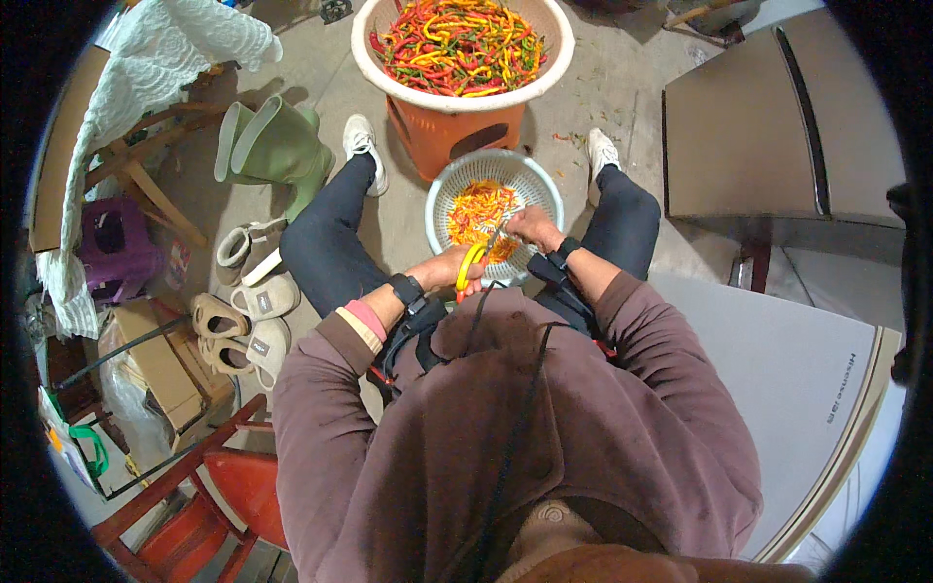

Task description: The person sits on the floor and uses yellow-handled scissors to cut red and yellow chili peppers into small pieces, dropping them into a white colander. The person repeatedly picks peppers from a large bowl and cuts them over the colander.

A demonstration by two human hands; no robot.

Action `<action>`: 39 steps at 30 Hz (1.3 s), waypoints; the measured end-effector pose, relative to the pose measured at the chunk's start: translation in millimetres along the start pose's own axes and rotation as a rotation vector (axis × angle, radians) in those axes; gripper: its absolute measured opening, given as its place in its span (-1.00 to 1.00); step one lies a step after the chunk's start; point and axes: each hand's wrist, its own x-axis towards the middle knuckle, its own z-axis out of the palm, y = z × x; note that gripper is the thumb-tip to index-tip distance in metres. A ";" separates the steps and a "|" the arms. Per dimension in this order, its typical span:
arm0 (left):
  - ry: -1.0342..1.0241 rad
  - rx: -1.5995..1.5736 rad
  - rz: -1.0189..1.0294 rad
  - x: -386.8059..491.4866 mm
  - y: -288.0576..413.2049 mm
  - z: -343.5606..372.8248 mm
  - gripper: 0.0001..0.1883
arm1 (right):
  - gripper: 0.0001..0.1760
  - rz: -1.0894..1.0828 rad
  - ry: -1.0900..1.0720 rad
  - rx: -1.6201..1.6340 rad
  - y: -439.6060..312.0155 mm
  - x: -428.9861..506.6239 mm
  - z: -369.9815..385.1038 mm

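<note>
My left hand [448, 268] grips a pair of scissors [474, 264] with yellow and orange handles over the near rim of a pale plastic colander [554, 200]. The blades point up towards my right hand [534, 227], whose fingers are bent close together at the blade tips. Whatever those fingers may hold is too small or hidden to make out. Inside the colander lies a heap of cut red, orange and yellow chili peppers [477, 208]. Beyond it, a wide plastic basket [372, 76] full of whole red, yellow and green chilies [459, 51] rests on an orange plastic stool [415, 138].
Green rubber boots [273, 142], slippers [266, 299] and a purple stool [120, 248] stand to the left. A red wooden chair [182, 525] is behind on that side. At the right are a brown cabinet-like appliance [736, 138] and a grey Hisense appliance [765, 364]. Chili scraps [565, 137] litter the floor.
</note>
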 end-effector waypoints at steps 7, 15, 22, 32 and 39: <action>-0.008 -0.156 0.081 4.0 -25.8 -18.2 -0.66 | -0.82 -0.215 0.209 -0.460 -1.2 11.2 -99.3; 0.030 -0.225 0.097 4.3 -18.3 -24.6 -0.75 | -0.87 -0.426 1.093 -0.814 -129.2 -1.4 -289.2; -0.001 -0.289 0.096 14.3 -30.7 -31.1 -0.73 | -0.85 -0.484 0.701 -1.172 -218.4 72.9 -232.4; 0.093 0.142 0.349 28.2 -46.8 -42.0 -0.71 | -0.76 -0.249 0.440 -1.158 -228.4 125.8 -220.5; 0.020 0.073 0.224 20.8 -34.7 -38.3 -0.76 | -0.72 -0.099 0.361 -1.397 -240.5 123.8 -208.5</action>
